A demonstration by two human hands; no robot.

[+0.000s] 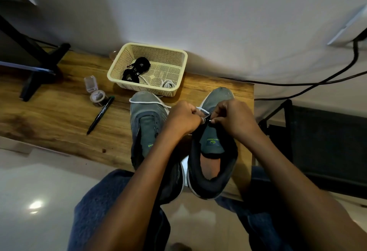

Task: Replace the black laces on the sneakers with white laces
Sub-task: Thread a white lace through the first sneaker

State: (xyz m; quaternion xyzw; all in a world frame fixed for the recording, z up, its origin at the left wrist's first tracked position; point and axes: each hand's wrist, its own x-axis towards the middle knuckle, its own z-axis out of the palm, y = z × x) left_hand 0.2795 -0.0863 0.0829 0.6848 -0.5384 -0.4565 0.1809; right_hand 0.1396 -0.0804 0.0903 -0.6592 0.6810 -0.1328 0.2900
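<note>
Clearly the step in hand is threading the white lace [158,102] through the first eyelets of the right-hand sneaker [213,143]. In the head view, the only one, both hands work at the far end of its tongue. The right hand [231,119] pinches what looks like the lace tip between thumb and fingertip, and the left hand [183,118] is curled around the lace just beside that pinch, fingers closed on it.

To do this well, I judge the tip should be held close to its end so it stays stiff, pushed straight through the eyelet, and the slack then drawn through evenly; the exact eyelet is hidden behind the fingers.

From the left grip the lace runs away across the toe of the other sneaker [147,123], which lies just beside the hands and shows no lace in its eyelets. Both shoes are grey with dark collars, white soles and a green logo on the tongue. Beyond the grip, the cream basket [179,68] holds coiled black laces [137,70] and a second white lace [168,84].
</note>
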